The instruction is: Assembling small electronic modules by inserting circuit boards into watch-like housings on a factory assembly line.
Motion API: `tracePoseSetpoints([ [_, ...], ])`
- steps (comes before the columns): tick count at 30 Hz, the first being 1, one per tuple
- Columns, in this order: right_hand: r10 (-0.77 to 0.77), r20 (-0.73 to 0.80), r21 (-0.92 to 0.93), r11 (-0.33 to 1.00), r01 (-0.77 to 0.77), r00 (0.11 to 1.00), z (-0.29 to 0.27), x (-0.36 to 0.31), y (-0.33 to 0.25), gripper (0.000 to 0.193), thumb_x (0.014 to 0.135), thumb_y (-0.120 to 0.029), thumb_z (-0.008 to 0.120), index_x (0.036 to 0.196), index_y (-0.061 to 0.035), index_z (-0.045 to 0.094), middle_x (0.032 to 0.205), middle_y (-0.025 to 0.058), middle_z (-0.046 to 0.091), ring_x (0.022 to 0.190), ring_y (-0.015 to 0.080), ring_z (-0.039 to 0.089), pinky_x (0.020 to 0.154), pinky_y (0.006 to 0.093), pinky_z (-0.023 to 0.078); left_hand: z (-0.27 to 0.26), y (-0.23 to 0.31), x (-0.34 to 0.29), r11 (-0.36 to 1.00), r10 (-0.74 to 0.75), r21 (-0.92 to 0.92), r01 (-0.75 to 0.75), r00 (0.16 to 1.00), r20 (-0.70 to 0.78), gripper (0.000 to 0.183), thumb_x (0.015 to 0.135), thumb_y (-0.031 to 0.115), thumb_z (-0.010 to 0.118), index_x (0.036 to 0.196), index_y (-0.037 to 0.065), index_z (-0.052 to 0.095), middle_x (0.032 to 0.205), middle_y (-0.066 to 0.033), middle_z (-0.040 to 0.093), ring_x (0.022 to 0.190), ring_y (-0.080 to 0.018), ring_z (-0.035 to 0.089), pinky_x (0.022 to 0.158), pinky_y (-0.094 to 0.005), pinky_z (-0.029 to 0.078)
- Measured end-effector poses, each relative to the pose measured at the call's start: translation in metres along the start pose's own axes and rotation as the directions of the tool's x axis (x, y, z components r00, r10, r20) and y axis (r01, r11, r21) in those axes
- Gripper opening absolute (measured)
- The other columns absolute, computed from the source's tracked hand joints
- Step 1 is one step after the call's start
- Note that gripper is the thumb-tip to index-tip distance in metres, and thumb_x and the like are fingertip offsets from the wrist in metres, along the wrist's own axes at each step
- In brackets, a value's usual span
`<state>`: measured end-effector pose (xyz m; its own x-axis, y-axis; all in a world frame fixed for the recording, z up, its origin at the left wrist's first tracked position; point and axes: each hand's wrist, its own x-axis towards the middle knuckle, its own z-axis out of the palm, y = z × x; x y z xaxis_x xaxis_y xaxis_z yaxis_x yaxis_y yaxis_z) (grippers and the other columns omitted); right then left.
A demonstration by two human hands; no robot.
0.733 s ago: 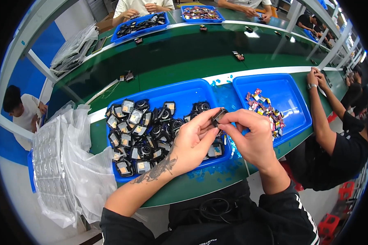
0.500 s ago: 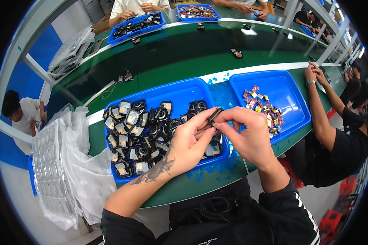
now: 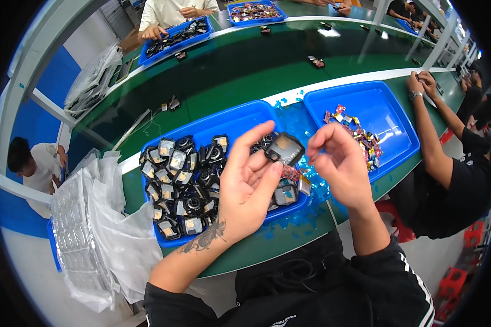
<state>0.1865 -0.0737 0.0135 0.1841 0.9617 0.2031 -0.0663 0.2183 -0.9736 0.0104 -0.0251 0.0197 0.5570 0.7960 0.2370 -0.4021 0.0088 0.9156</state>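
Observation:
Between the thumb and fingers of my left hand is a black, squarish casing, its greyish window side tilted up toward me. A small red circuit board with a silvery part hangs just below it, by my left thumb; whether it is joined to the casing is hidden. My right hand is just right of the casing, apart from it, with fingers curled in and thumb near the index finger. Anything in that pinch is too small to make out. Under my left hand, a blue tray holds many similar black casings.
A second blue tray holds small red circuit boards. Blue film scraps litter the green table between the trays. Plastic sheeting and clear blister trays are at left. Co-workers sit across the line and at right.
My right hand has drawn off the casing to the right. The casing has turned from edge-on to showing its window, and the red circuit board below it has come into view.

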Motion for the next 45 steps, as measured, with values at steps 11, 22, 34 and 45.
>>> tracePoseSetpoints([
  [11, -0.517, 0.061, -0.662, 0.619, 0.422, 0.854, 0.017, -0.020, -0.019, 0.016, 0.072, 0.001, 0.077, 0.082, -0.0021, 0.065, 0.080, 0.0081, 0.066, 0.068, 0.0170, 0.064, 0.063, 0.0278, 0.052, -0.006, 0.009, 0.003, 0.833, 0.120, 0.529, -0.163, 0.986, 0.115, 0.035, 0.086, -0.006, 0.058, 0.120, 0.001, 0.064, 0.108, -0.0176, 0.065, 0.098, -0.0235, 0.065, 0.085, -0.0299, 0.050],
  [22, -0.088, 0.049, -0.182, 0.979, 0.095, 0.995, 0.003, -0.032, -0.022, 0.013, 0.083, 0.000, 0.068, 0.095, 0.0028, 0.066, 0.091, 0.0092, 0.067, 0.081, 0.0135, 0.067, 0.065, 0.0228, 0.054, -0.014, 0.011, 0.007, 0.248, 0.449, 0.727, -0.641, 0.741, 0.500, 0.022, 0.069, 0.001, 0.076, 0.090, 0.000, 0.070, 0.110, -0.0174, 0.067, 0.092, -0.0291, 0.069, 0.074, -0.0347, 0.060],
  [34, -0.129, 0.133, -0.481, 0.859, 0.178, 0.983, -0.005, -0.028, -0.031, 0.007, 0.085, -0.001, 0.065, 0.083, 0.0022, 0.060, 0.076, 0.0054, 0.059, 0.069, 0.0107, 0.058, 0.059, 0.0238, 0.047, -0.009, 0.009, 0.002, 0.679, 0.109, 0.686, -0.260, 0.960, 0.256, 0.010, 0.076, 0.006, 0.075, 0.085, 0.004, 0.071, 0.082, -0.0084, 0.066, 0.062, -0.0168, 0.064, 0.054, -0.0264, 0.049],
  [45, -0.096, 0.033, -0.309, 0.946, 0.102, 0.995, -0.002, -0.030, -0.011, 0.020, 0.080, 0.004, 0.070, 0.098, 0.0020, 0.063, 0.090, 0.0054, 0.064, 0.076, 0.0077, 0.061, 0.062, 0.0203, 0.050, -0.005, 0.007, 0.001, 0.910, -0.207, 0.389, 0.143, 0.970, 0.129, 0.022, 0.082, -0.003, 0.069, 0.104, -0.004, 0.069, 0.098, -0.0098, 0.065, 0.087, -0.0123, 0.066, 0.075, -0.0218, 0.055],
])
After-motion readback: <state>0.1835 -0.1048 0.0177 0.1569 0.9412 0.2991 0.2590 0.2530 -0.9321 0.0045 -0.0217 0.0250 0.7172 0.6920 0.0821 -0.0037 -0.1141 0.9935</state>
